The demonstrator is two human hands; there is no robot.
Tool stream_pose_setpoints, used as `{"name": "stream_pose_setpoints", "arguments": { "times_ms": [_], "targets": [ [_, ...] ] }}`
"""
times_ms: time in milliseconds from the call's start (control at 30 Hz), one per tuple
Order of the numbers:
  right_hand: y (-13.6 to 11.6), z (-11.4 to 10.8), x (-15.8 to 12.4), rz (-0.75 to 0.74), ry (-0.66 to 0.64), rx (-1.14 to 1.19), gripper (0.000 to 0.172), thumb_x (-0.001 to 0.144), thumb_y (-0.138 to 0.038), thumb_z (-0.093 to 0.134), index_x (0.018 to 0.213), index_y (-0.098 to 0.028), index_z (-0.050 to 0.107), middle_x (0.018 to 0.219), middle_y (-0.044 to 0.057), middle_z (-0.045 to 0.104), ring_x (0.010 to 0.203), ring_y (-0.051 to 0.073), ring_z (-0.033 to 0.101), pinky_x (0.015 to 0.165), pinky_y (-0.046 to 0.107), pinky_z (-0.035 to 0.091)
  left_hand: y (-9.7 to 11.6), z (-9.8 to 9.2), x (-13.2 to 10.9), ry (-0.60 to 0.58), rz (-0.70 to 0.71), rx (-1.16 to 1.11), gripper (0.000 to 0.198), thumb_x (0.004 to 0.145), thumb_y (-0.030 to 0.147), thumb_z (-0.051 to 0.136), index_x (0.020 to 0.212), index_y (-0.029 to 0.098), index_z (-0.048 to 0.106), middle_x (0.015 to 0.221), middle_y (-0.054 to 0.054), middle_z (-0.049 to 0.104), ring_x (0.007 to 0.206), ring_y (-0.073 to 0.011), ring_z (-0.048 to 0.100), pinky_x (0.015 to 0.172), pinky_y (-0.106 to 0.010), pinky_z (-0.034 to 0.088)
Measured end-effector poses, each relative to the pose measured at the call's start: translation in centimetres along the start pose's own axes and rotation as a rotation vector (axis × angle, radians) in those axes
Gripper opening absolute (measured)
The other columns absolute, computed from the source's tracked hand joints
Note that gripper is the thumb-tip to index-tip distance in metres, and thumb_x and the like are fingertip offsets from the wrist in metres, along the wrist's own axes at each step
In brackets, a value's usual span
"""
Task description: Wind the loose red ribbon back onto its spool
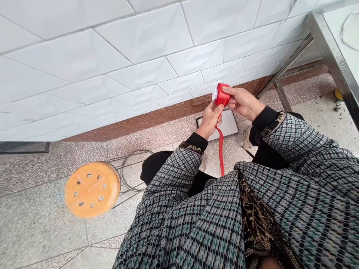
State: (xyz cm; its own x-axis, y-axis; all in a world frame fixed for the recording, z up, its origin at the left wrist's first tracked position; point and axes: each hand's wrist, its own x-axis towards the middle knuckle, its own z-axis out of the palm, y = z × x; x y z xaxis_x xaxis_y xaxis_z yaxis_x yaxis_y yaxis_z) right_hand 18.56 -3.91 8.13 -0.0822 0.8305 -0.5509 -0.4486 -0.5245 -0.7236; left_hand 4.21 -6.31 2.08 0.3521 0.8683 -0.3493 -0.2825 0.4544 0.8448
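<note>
- My right grip [243,102] was closed on the red ribbon roll [222,95], with its fingers over the outer winding. The roll was held in the air in front of me, before the white tiled wall [112,56].
- My left grip [210,119] was closed on the roll's underside, thumb pressed against the winding.
- The loose ribbon tail [221,153] came out beside my left fingers and hung straight down between my sleeves.
- I judged the roll light, with a stiff white core [214,93] and a soft, smooth winding that could slip or unspool under a slack hold.
- I judged the soundest hold to be across the flat faces or on the core, never on the tail alone.
- An orange stool [92,188] stood well apart on my left.
</note>
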Motion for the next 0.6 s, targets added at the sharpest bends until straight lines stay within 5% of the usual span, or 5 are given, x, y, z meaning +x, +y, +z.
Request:
{"name": "stream_pose_setpoints", "arguments": {
  "times_ms": [200,433,600],
  "targets": [
    [-0.2,0.1,-0.2,0.024,-0.020,-0.002,0.011,0.098,-0.023,0.074,0.096,-0.018,0.064,0.053,-0.008,0.044,0.042,0.005,0.030,0.038,0.018,0.026,-0.4,-0.2,0.2,0.016,-0.018,0.042,0.046,0.086,0.054,0.082,0.109,0.022,0.057,0.063,0.012,0.041,0.040,-0.0021,0.028,0.037,-0.020,0.019],
    [-0.5,0.2,-0.2,0.122,-0.012,0.012,0.022,0.107,-0.014,0.056,0.085,-0.014,0.060,0.052,-0.007,0.042,0.040,0.003,0.021,0.035,0.014,0.022,-0.9,-0.7,1.0,0.042,0.120,0.087,0.087,0.061,0.066,0.094,0.128,0.026,0.057,0.070,0.010,0.051,0.041,-0.0007,0.026,0.035,-0.022,0.019],
    [-0.6,0.1,0.0,0.138,-0.019,0.023,0.017,0.105,-0.016,0.063,0.088,-0.014,0.061,0.055,-0.006,0.046,0.040,0.002,0.023,0.035,0.013,0.025,-0.7,-0.9,1.1,0.032,0.149,0.045,0.086,0.056,0.065,0.097,0.121,0.024,0.058,0.070,0.010,0.051,0.042,-0.0010,0.026,0.034,-0.023,0.017]
  ]
}}
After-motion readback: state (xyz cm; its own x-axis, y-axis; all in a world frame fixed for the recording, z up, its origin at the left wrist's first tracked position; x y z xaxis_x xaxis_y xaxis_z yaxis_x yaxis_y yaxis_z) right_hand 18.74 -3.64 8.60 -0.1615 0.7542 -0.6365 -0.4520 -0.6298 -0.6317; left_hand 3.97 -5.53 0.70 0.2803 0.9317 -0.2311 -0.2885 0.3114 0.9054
